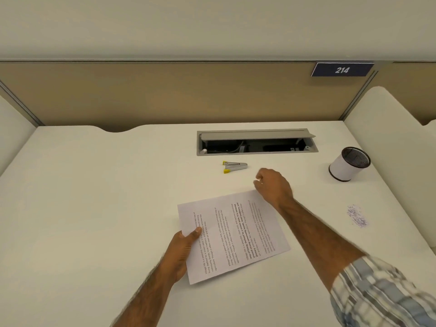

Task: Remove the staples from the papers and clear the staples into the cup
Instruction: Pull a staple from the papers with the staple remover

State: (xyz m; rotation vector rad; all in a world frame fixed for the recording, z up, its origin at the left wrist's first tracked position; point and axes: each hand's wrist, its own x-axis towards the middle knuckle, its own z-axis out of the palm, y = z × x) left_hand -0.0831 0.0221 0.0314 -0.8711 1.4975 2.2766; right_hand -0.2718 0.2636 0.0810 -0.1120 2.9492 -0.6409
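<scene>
A stapled set of printed papers [233, 234] lies tilted on the white desk [94, 208]. My left hand [184, 246] grips its left edge, thumb on top of the sheet. My right hand [273, 185] hovers just past the papers' far right corner with its fingers curled; nothing shows in them. A metal staple remover [234, 166] with yellow tips lies on the desk a short way beyond and left of my right hand. The white cup [349, 166] with a dark mesh inside stands at the far right.
An open cable hatch [256, 142] is sunk into the desk behind the staple remover. A small patch of bluish-grey bits or marks [357, 215] sits near the right edge. Beige partition walls enclose the desk at the back and sides.
</scene>
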